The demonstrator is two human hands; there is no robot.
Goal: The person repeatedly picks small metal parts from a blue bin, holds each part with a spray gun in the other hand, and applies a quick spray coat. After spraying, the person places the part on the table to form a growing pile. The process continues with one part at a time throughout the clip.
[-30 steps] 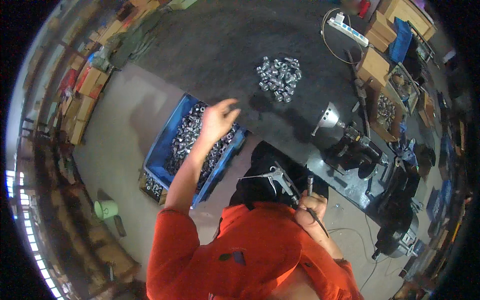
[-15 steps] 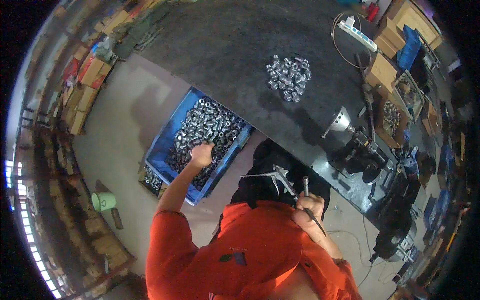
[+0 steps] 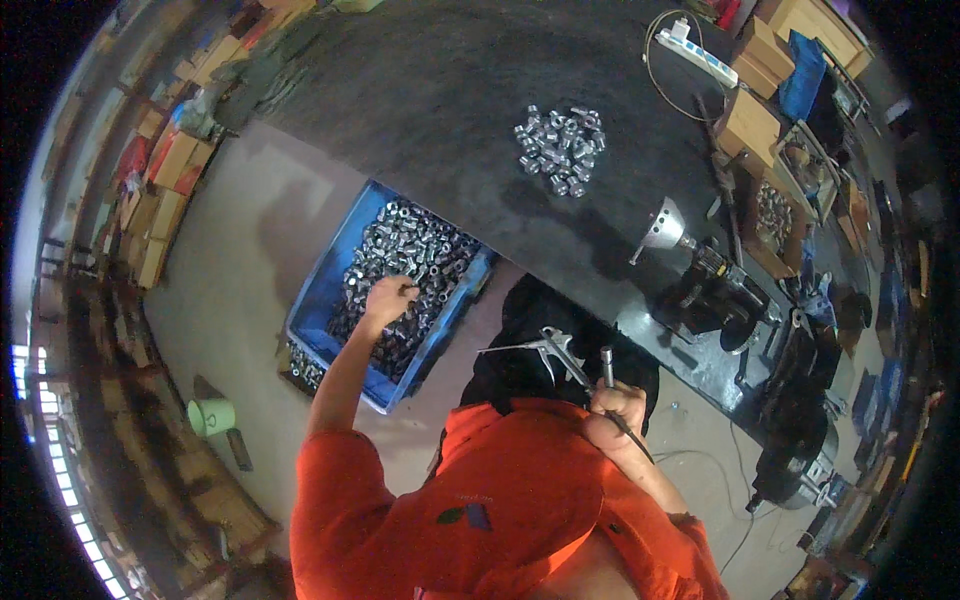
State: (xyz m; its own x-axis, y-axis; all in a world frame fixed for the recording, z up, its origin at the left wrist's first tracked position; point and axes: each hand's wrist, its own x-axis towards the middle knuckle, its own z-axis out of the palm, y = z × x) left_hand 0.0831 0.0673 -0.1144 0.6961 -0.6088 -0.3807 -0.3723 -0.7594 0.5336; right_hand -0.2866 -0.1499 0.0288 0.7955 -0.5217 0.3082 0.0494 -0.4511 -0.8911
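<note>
Over the blue bin (image 3: 330, 275) on my left, my left hand (image 3: 388, 302) is closed with its fingers curled just above the heap of small metal fittings (image 3: 415, 240). Whatever is between those fingertips is too small and dark to make out. My right hand (image 3: 618, 408) is closed in front of my body around a caliper (image 3: 562, 352), its jaws pointing left. A short silver cylindrical piece (image 3: 607, 362) also sticks up from the right fist. Its lower end is hidden by the fingers.
A pile of metal fittings (image 3: 562, 150) lies on the dark workbench (image 3: 420, 110). To the right stand a machine with a silver cone (image 3: 668, 228), a power strip (image 3: 698, 55) and cardboard boxes (image 3: 748, 128). A green mug (image 3: 211, 416) is on the floor at left.
My left hand has lifted slightly out of the fittings and shifted back to the left. My right hand keeps its grip on the caliper. The whole view has shifted a little.
</note>
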